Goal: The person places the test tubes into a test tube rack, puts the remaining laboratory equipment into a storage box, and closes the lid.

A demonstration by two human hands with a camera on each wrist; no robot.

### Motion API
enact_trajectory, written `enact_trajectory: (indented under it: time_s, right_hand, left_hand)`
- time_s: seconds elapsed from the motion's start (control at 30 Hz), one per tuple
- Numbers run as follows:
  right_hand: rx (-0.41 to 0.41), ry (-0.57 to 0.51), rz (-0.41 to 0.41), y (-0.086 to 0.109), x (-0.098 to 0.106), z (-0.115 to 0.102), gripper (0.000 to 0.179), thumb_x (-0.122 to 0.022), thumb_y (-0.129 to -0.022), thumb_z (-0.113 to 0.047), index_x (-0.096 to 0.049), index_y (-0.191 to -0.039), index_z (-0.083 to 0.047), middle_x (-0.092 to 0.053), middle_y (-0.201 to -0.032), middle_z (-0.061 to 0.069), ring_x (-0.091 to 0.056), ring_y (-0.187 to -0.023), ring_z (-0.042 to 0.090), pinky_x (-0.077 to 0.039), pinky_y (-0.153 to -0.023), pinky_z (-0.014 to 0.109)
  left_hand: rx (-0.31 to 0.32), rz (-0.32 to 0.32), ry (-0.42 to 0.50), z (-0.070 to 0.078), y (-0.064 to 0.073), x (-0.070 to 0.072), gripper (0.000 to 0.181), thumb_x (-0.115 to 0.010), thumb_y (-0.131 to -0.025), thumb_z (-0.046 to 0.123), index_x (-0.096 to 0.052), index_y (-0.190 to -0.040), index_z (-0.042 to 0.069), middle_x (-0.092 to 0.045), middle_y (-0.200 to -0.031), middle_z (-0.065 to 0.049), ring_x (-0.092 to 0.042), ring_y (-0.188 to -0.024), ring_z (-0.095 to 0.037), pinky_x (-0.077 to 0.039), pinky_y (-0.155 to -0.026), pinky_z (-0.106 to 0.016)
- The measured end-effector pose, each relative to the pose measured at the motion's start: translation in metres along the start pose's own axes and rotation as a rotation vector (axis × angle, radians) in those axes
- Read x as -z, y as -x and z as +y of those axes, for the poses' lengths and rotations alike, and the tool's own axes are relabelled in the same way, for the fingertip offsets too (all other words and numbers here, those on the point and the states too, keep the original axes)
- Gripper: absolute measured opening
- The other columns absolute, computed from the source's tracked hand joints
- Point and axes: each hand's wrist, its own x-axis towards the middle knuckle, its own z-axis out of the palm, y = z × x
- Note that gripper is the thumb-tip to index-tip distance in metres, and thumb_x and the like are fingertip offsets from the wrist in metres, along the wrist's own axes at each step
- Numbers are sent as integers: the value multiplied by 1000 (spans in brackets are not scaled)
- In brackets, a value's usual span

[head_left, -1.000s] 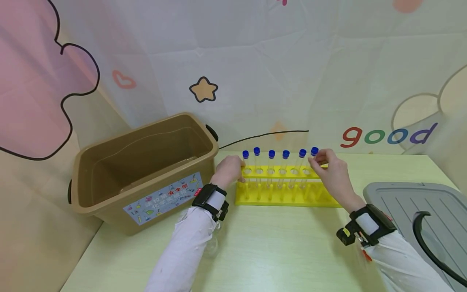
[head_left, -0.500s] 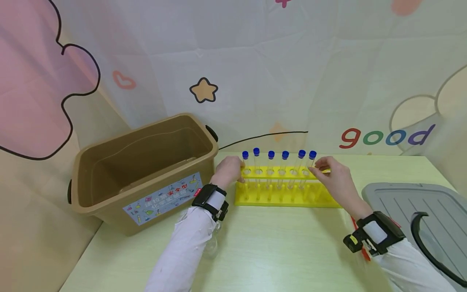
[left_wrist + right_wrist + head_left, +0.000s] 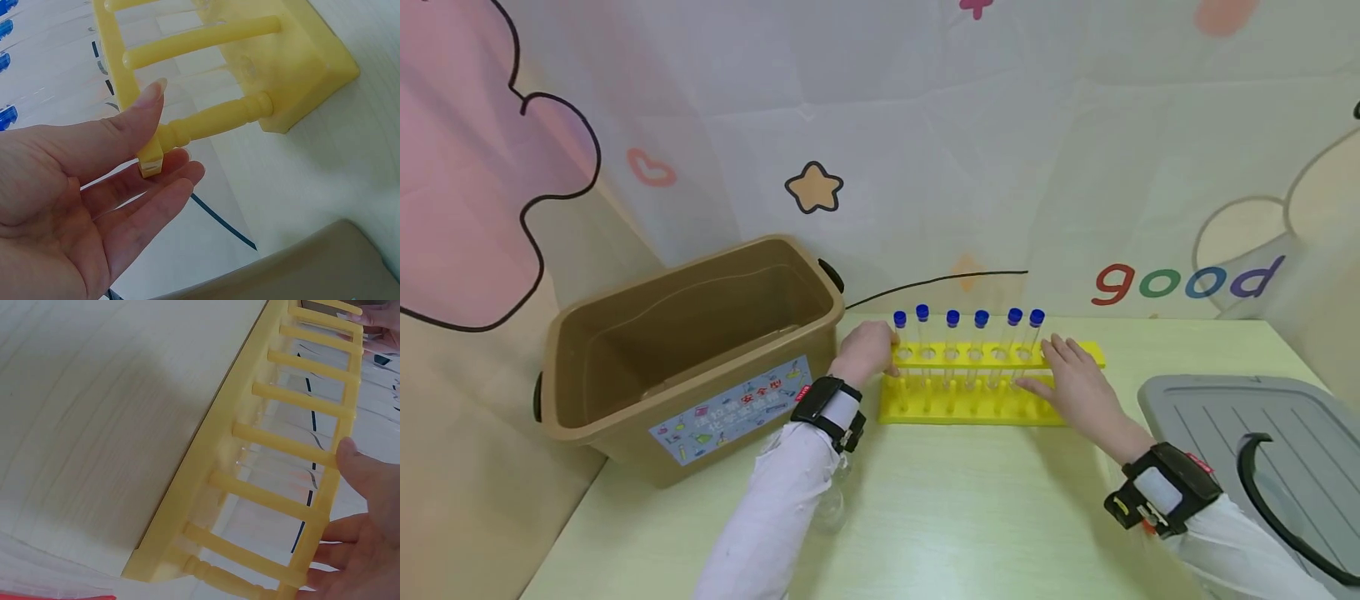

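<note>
Six clear blue-capped glassy tubes (image 3: 952, 319) stand in a yellow plastic rack (image 3: 970, 414) on the pale wood-grain table (image 3: 940, 500), near a tan rectangular plastic tub (image 3: 700, 392). The left hand (image 3: 865, 350) pinches the rack's end; the right hand (image 3: 1082, 387), thumb and fingers spread wide, touches its upper part.

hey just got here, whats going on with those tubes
Someone's left hand grips one end of a yellow rack, while the right hand touches it toward the other end. Six blue-capped tubes stand in the rack, some leaning a little; neither hand is on a cap. A brown bin sits to the left, a grey lid to the right.
</note>
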Motion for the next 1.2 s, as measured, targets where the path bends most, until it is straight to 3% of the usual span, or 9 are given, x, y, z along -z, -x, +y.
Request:
enact_trajectory:
  time_s: [0.3,0.67,0.87,1.07,1.2]
  right_hand:
    - [-39,-37,-72,-10,3,6,71,-62,-86,-30,-33,-129,18,-26,-132,37,-21,-121,50,-19,-94,57]
    - [-64,-116,-134,-21,8,20,72,-59,-88,-32,-27,-133,15,-20,-136,35,-16,-123,49,-15,-96,56]
    - [-74,-170,-153,-28,9,27,73,-58,-88,-32,-25,-135,13,-16,-138,34,-14,-124,48,-14,-96,57]
    - [-99,-212,-130,-30,8,28,70,-59,-88,-26,-25,-135,13,-16,-139,33,-14,-125,47,-15,-96,57]
    - [-137,-216,-56,-22,9,16,64,-60,-88,-22,-31,-130,17,-22,-134,35,-20,-122,48,-20,-95,56]
  left_hand:
    - [-9,3,-41,1,-1,0,56,-76,-74,20,-56,-125,11,-53,-124,-5,-49,-101,-16,-39,-85,-31]
    - [-7,-1,12,9,1,1,57,-75,-75,21,-53,-127,11,-51,-126,-4,-47,-110,-19,-38,-88,-33]
    - [-10,5,12,12,2,2,57,-75,-75,23,-54,-126,11,-52,-125,-4,-48,-106,-19,-39,-86,-32]
    - [-9,8,32,14,1,1,55,-76,-74,23,-56,-125,12,-54,-122,-3,-49,-102,-18,-40,-84,-31]
    - [-8,6,32,14,0,0,55,-76,-74,23,-57,-124,11,-54,-122,-4,-49,-101,-17,-41,-83,-31]
